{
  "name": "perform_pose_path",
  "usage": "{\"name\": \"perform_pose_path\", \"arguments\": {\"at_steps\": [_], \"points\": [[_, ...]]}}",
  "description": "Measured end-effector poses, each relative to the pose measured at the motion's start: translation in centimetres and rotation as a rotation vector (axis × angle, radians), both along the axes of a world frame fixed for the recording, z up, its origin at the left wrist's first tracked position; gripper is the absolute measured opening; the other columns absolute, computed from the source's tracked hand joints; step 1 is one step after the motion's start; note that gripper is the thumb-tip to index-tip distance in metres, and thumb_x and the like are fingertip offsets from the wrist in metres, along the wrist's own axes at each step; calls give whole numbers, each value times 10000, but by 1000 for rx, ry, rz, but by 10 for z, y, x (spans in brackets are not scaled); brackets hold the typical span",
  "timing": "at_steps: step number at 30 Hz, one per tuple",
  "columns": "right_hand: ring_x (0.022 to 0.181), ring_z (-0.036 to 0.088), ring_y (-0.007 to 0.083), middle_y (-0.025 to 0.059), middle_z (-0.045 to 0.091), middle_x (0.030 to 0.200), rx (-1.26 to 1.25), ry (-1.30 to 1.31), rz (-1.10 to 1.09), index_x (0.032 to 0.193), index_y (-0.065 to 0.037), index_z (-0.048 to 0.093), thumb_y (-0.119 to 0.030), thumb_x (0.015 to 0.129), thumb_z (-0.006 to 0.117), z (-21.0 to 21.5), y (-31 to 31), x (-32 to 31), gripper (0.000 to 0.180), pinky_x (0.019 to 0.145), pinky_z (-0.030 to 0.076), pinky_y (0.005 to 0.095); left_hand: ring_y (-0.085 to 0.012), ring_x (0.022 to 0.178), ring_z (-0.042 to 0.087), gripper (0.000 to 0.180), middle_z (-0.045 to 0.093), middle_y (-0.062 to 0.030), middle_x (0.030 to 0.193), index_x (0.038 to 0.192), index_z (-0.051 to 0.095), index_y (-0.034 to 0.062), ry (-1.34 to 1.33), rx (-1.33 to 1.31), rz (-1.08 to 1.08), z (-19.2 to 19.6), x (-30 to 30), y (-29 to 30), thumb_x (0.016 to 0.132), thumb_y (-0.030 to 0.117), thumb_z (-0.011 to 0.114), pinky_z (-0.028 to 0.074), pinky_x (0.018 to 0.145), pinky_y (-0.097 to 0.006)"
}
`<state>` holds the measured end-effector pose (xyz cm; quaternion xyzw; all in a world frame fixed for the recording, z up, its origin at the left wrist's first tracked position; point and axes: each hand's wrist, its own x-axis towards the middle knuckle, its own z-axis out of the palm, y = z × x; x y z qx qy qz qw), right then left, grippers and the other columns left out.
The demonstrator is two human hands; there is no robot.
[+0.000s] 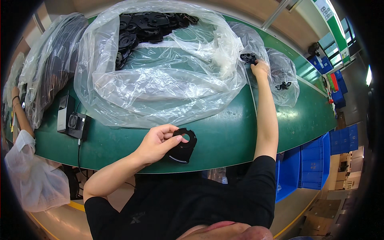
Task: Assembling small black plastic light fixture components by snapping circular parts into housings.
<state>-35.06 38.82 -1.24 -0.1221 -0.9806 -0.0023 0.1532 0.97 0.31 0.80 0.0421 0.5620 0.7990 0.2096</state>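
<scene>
My left hand (157, 145) is closed on a flat black plastic part (186, 149) with a round hole at one end. Thumb and fingers pinch its rim by the hole, just above the near edge of the green table (224, 150). My right arm stretches far forward to a clear plastic bag (253, 39) at the back right. At that bag's mouth, my right hand (261, 69) has its fingers bent beside small black parts (248, 58). What those fingertips grip is too small to make out.
A large open clear bag (160, 90) holds several black plastic parts (144, 26). Another bag (284, 76) lies right of my right arm. A black-and-grey device (73, 120) with a cable stands left. Blue bins (314, 164) stand right. Another person's arm (22, 114) is far left.
</scene>
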Motion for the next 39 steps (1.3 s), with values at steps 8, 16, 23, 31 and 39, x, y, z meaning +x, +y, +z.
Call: {"name": "perform_pose_path", "arguments": {"at_steps": [8, 16, 23, 31, 39], "points": [[983, 602, 265, 156, 634, 1060, -81, 389, 322, 1074, -51, 629, -115, 748, 632, -5, 16, 38, 331, 852, 459, 356, -108, 822, 617, 172, 653, -105, 945, 1021, 548, -20, -3, 16, 37, -4, 0, 4, 888, 88, 554, 497, 739, -237], [791, 621, 111, 95, 657, 926, -1292, 20, 533, 1020, 41, 611, -69, 823, 636, 63, -88, 179, 226, 658, 511, 218, -119, 852, 616, 310, 642, -124, 995, 1191, 482, -45, -102, 49, 134, 4, 5, -2, 914, 92, 513, 503, 735, -233], [777, 646, 204, 151, 657, 882, -1000, -56, 866, 997, 54, 629, -13, 814, 609, 80, -157, 298, 196, 666, 529, 268, -190, 921, 628, 326, 610, -122, 1067, 1219, 459, -27, -198, 158, 75, -3, -3, 0, 942, 145, 449, 532, 800, -339], [919, 633, 279, 128, 649, 935, -211, 281, 1496, 912, 15, 645, -14, 655, 665, 48, -193, 329, 260, 739, 535, 354, -141, 895, 612, 325, 605, -63, 1019, 1216, 481, -2, -226, 295, 8, -1, -1, -1, 947, 173, 433, 517, 786, -308], [991, 608, 305, 142, 643, 971, -360, 147, 1444, 916, 19, 646, -39, 668, 701, 53, -193, 338, 261, 815, 512, 390, -96, 856, 613, 301, 636, -42, 957, 1165, 526, -1, -88, 98, -21, -3, 3, -2, 921, 176, 516, 506, 752, -258]]}}
